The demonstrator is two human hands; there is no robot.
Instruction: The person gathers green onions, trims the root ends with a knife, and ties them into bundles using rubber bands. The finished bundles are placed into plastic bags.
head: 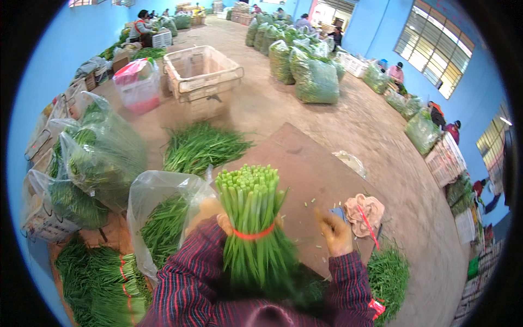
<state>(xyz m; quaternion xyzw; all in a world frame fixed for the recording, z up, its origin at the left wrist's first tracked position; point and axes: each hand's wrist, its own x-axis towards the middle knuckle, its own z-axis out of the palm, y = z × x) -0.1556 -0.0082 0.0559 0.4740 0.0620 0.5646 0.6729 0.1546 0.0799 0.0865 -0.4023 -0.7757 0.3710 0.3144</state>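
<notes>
My left hand [207,214] grips an upright bundle of green leafy stalks [250,204], cut ends up and leaves down. A red band [254,234] circles the bundle below my fingers. To the right of it, my right hand [336,233] is over a brown board [292,180], blurred, its fingers curled; whether it holds anything is unclear. Just past that hand lie a small blue object [338,212], partly hidden, and a crumpled peach-coloured cloth or bag [365,214] with a red strip [367,225] across it. Small cut stem pieces are scattered on the board.
Loose greens [204,148] lie beyond the board, and more [388,278] at its right. An open clear plastic bag [153,184] of greens stands left. Banded bundles [110,282] lie lower left. A large crate [204,88] and filled bags [316,81] stand ahead; people work farther off.
</notes>
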